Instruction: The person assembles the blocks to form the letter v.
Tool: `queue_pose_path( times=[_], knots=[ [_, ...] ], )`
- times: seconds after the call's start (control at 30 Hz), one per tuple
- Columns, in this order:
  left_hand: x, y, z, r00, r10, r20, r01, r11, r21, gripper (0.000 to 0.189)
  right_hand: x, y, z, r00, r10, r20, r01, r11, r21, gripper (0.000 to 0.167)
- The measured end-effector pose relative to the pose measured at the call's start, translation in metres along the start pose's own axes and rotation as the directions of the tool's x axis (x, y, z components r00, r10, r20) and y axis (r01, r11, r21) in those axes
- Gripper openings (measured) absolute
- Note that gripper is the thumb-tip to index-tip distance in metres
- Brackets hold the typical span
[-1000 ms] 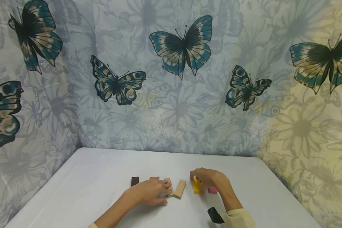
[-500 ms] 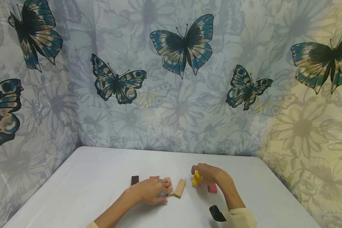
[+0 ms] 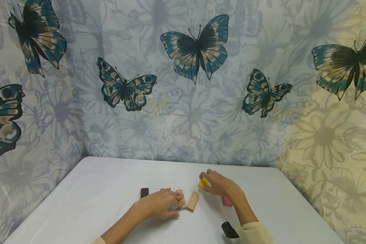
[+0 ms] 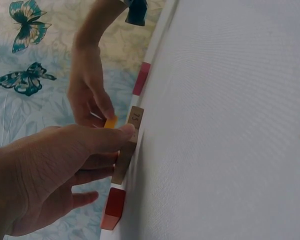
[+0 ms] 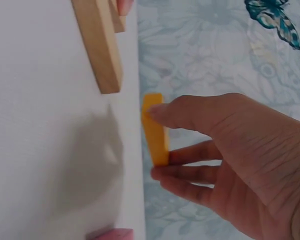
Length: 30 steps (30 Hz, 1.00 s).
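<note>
My right hand (image 3: pixel 221 184) pinches a yellow wooden block (image 5: pixel 155 130) between thumb and fingertips, raised above the table and casting a shadow. In the head view that yellow block (image 3: pixel 203 182) is tilted. My left hand (image 3: pixel 161 205) is low over the table, its thumb and fingers on either side of a plain wooden block (image 4: pixel 124 162). Just right of it lies a second plain block (image 3: pixel 192 202), slanted, with a number on its end in the left wrist view. A red-orange block (image 4: pixel 113 209) is partly hidden behind my left hand in the head view.
A dark brown block (image 3: pixel 144 192) lies left of my left hand. The pink-red block (image 3: pixel 227 201) sits under my right forearm. White cloth covers the table (image 3: pixel 109 173), and butterfly-patterned fabric (image 3: pixel 195 128) hangs behind it. Black gear (image 3: pixel 230 230) is at my right wrist.
My right hand has lifted the yellow block off the table and carried it away from me and slightly left, tilting it. My left hand has stayed in place.
</note>
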<state>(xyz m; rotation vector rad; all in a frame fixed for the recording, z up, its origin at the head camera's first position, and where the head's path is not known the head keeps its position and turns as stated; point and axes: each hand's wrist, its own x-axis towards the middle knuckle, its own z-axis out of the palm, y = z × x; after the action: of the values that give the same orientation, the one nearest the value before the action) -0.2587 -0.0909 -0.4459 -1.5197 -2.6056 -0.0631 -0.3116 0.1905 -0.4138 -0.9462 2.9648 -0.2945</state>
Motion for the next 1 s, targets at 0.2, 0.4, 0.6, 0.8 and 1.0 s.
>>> queue_pose_path(
  times=[0.2,0.4,0.6,0.8,1.0],
  knots=[
    [0.000,0.002,-0.002,0.999,-0.029,0.025,0.029,1.000,-0.008,0.029,0.006,0.000,0.011,1.000,-0.001,0.003,0.001,1.000,-0.001,0.028],
    [0.000,0.003,-0.003,0.997,-0.061,0.046,0.062,0.997,-0.034,0.035,0.009,-0.003,0.019,0.997,0.064,0.043,-0.064,0.998,-0.005,0.027],
    [0.002,0.002,-0.002,0.997,-0.059,0.051,0.061,0.998,-0.030,0.038,0.009,-0.004,0.020,0.993,0.093,0.069,-0.094,0.995,0.017,0.030],
    [0.002,0.001,-0.002,0.999,-0.036,0.038,0.037,0.999,-0.015,0.034,0.007,-0.005,0.019,0.991,0.111,0.082,-0.113,0.993,0.024,0.028],
    [0.002,0.001,-0.002,0.999,-0.026,0.036,0.026,1.000,-0.009,0.034,0.008,-0.006,0.020,0.991,0.108,0.073,-0.106,0.994,-0.033,0.030]
  ],
)
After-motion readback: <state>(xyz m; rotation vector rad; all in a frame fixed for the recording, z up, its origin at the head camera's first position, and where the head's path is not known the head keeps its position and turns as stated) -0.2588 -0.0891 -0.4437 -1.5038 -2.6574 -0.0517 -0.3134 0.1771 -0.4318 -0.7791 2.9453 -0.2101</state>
